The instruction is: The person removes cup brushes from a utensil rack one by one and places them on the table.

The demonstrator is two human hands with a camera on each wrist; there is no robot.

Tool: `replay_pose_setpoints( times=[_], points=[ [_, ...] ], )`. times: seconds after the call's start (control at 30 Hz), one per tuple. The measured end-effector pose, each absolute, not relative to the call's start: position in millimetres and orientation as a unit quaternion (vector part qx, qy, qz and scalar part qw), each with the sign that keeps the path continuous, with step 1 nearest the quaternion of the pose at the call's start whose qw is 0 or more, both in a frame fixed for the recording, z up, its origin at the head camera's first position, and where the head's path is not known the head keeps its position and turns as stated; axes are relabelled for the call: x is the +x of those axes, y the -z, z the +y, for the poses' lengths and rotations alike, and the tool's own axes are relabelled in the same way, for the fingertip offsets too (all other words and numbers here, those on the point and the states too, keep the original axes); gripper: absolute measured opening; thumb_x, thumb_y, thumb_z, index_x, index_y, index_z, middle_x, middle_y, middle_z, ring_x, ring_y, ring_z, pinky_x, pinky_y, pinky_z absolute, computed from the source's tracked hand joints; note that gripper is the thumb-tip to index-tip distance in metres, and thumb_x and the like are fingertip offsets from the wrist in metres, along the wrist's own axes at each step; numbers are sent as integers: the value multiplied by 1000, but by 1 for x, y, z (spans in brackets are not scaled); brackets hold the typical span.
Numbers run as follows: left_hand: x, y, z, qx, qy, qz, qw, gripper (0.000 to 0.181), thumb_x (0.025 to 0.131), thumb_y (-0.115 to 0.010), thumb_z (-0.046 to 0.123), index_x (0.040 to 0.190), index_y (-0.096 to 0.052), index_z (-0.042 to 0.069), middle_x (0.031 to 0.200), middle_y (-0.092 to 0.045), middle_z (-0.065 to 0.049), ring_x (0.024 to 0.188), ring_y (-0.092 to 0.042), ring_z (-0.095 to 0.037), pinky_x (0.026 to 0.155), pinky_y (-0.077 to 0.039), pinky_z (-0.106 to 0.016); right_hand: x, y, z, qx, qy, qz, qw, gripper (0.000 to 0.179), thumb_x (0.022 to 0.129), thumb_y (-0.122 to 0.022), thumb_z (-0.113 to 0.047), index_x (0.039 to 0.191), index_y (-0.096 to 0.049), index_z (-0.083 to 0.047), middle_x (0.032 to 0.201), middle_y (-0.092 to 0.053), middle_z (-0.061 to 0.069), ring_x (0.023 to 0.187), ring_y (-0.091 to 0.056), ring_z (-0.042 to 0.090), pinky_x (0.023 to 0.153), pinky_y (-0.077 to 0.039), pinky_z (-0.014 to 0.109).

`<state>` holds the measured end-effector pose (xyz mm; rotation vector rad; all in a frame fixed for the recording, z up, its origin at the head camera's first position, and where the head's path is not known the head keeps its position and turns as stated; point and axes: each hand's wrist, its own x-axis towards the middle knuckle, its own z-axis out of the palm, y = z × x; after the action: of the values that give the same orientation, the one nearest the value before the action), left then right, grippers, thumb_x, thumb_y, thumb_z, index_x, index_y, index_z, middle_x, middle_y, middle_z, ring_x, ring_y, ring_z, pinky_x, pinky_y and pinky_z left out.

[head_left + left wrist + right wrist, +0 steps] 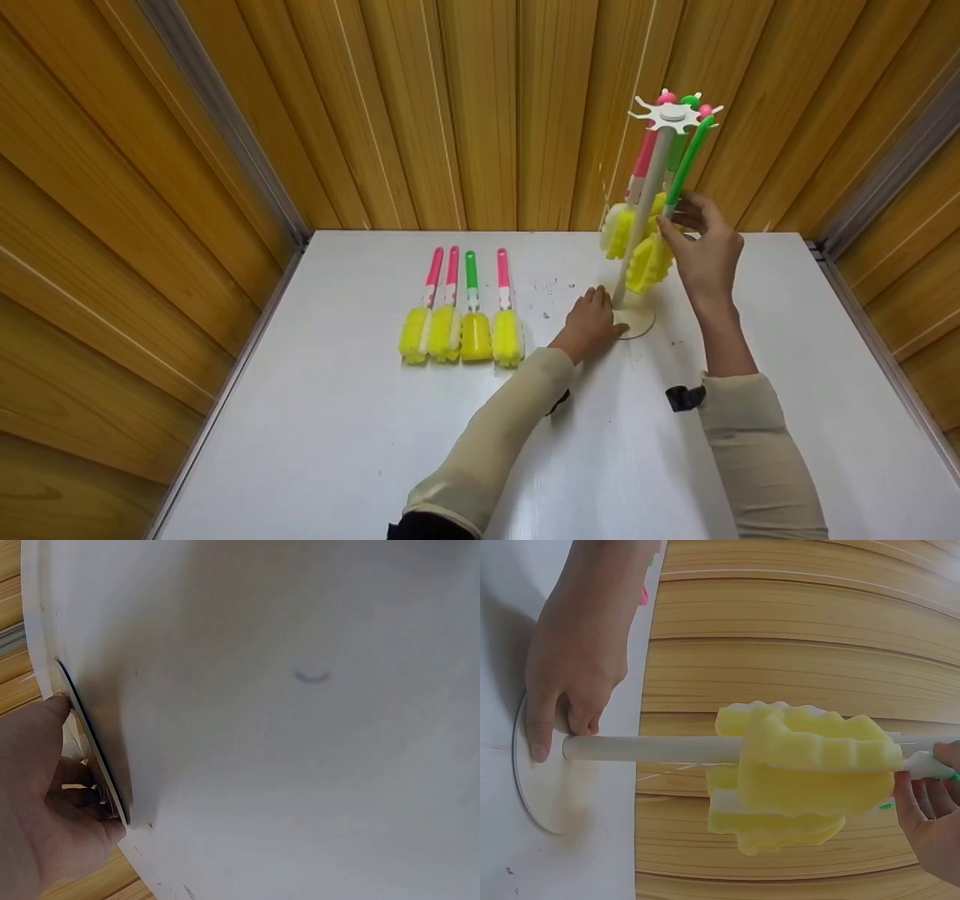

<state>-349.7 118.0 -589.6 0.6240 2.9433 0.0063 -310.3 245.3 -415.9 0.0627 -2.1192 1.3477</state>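
A white stand (652, 202) with a round base (637, 321) and a hooked top ring rises at the right of the table. My left hand (592, 322) presses on the base, its thumb and fingers spread over the disc around the pole's foot. My right hand (709, 244) pinches the white neck of a green-handled sponge brush (688, 165), whose top end is at a hook. Its yellow sponge head (817, 765) points down, beside the pole. Several other brushes, with pink (643, 161) and green handles, hang on the ring's far side, partly hidden.
On the white table (337, 450), left of the stand, several sponge brushes lie in a row: a green-handled brush (472, 307) and pink-handled ones, the rightmost pink-handled brush (505, 307) set slightly apart. Wood-patterned walls (480, 112) enclose the table's back and sides.
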Motion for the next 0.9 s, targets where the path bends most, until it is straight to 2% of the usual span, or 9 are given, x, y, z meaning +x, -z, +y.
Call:
replay_pose_setpoints(
  times=[0.37, 0.63, 0.9],
  points=[
    [-349, 589, 118, 211, 1, 976, 59, 80, 103, -43, 61, 157, -33, 5, 164, -30, -6, 151, -29, -19, 120, -29, -30, -303, 413, 250, 18, -507, -804, 311, 43, 93, -76, -22, 133, -66, -11, 120, -72, 9, 102, -68, 12, 78, -55, 14],
    [-351, 591, 117, 214, 2, 976, 41, 79, 101, -45, 62, 154, -39, 4, 158, -38, -6, 143, -39, -17, 117, -34, -28, -294, 414, 255, 10, -510, -802, 311, 43, 93, -76, -21, 134, -66, -13, 119, -72, 8, 102, -68, 11, 82, -56, 16],
    [-350, 589, 117, 211, -13, 976, 48, 78, 102, -46, 61, 155, -38, 5, 159, -38, -5, 146, -36, -17, 119, -31, -28, -288, 410, 260, -1, -501, -805, 316, 43, 93, -76, -20, 135, -66, -14, 120, -72, 8, 103, -68, 12, 82, -56, 17]
  ],
)
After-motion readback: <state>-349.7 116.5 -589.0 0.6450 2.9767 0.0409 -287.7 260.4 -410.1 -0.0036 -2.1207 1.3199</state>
